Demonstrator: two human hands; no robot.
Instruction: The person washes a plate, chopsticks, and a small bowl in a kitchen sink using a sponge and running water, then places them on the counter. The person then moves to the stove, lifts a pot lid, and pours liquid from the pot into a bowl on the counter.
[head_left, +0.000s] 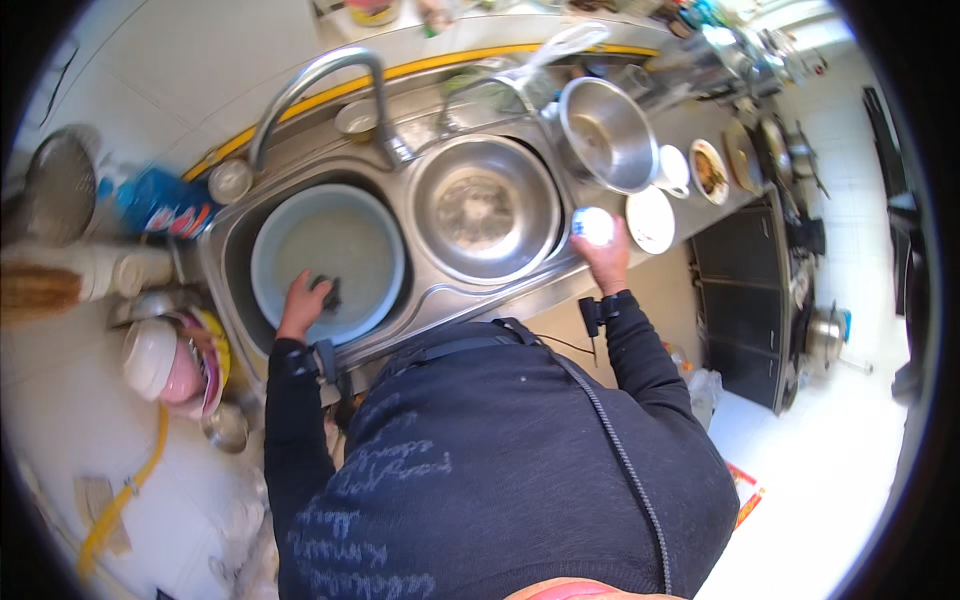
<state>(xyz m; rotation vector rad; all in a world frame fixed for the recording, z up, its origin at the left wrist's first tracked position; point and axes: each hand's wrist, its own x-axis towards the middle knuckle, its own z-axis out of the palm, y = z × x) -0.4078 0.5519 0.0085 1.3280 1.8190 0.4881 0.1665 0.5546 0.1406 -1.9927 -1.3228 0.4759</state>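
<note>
My left hand (303, 301) reaches over a light blue plastic basin (264, 225) that sits in the left sink bowl. A dark scrubbing pad or cloth (330, 294) is gripped at its fingertips, above cloudy water. Off to the right, my right hand (609, 256) grasps a small white bowl or cup with blue marks (592, 225) at the counter's edge. A white dish (650, 220) with some residue lies just right of that hand. Between the hands, a round stainless steel basin (429, 217) rests in the right sink bowl.
A curved faucet (322, 60) arches behind the basins. On the right counter stand a steel pot (606, 135), a white mug (673, 171) and a plate of food (709, 172). A blue bottle (161, 201) and stacked bowls (154, 356) are at the left.
</note>
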